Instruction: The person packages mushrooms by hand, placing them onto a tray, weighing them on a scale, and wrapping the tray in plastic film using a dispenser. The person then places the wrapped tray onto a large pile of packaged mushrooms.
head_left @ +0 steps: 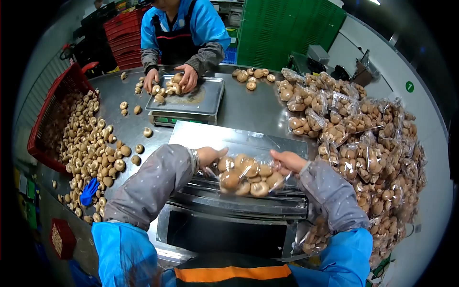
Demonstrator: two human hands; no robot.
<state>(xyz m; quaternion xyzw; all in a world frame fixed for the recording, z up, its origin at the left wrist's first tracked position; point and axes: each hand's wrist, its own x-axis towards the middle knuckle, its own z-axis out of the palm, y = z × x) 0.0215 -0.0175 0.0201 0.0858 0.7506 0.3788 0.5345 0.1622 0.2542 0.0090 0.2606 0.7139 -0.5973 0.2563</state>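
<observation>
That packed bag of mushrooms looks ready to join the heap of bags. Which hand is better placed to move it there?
Probably the right hand. It grips the bag's right end, nearest the pile of packed bags. The left hand holds the far end, toward the loose mushrooms.

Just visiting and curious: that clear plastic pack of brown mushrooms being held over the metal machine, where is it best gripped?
Probably at its two short ends, from either side, as the left hand and right hand do. The clear plastic pack of brown mushrooms bulges in the middle and lies crosswise, so only the film ends look flat enough to pinch.
</observation>
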